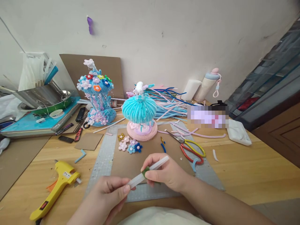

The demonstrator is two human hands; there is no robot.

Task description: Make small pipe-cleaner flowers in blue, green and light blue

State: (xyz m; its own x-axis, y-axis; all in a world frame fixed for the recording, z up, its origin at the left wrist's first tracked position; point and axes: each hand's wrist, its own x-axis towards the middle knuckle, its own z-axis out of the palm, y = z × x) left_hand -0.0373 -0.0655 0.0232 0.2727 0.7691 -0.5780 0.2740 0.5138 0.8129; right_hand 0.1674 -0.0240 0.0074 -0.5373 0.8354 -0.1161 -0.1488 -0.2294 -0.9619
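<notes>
Both hands are closed on a translucent glue stick (159, 163), held near the front edge of the worktop (246, 168), above the grey cutting mat (103, 159). The left hand (110, 192) pinches its near end. The right hand (167, 175) grips the middle and presses a green pipe-cleaner piece (145, 171) against it. A yellow glue gun (58, 184) lies to the left and scissors (192, 150) lie further right.

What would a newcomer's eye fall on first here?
Two turquoise pipe-cleaner sculptures at centre: a domed sculpture and, to its left, a taller flowered sculpture. In the foreground, left hand and right hand pinch a clear stick; a yellow glue gun lies lower left.
</notes>
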